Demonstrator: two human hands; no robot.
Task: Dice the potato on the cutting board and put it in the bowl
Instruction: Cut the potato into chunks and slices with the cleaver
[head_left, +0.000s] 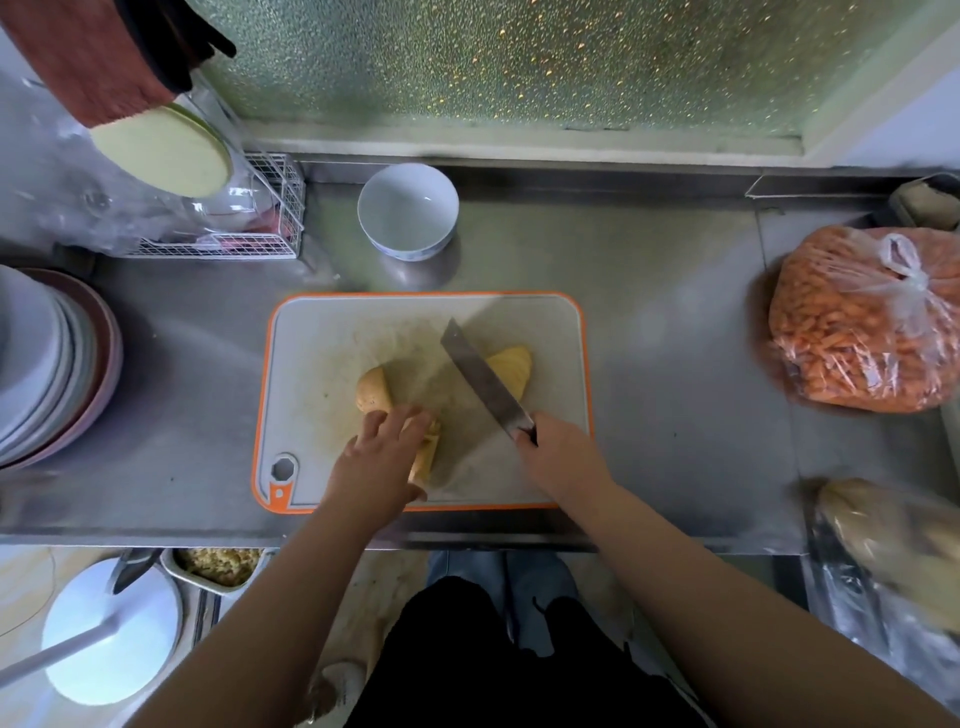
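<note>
A white cutting board (332, 338) with an orange rim lies on the steel counter. On it, a potato half (373, 396) lies at the left-centre, and my left hand (382, 457) grips its near end with curled fingers. A second half (514, 371) lies cut face up at the right. My right hand (558, 452) holds the handle of a knife (480, 379), whose blade slants up-left between the two halves. An empty white bowl (408, 208) stands behind the board.
A stack of plates (47, 358) sits at the left edge, and a wire rack (260, 228) with plastic wrap stands at the back left. At the right lies a tied bag of orange food (862, 322). Another bag (893, 535) lies at the near right.
</note>
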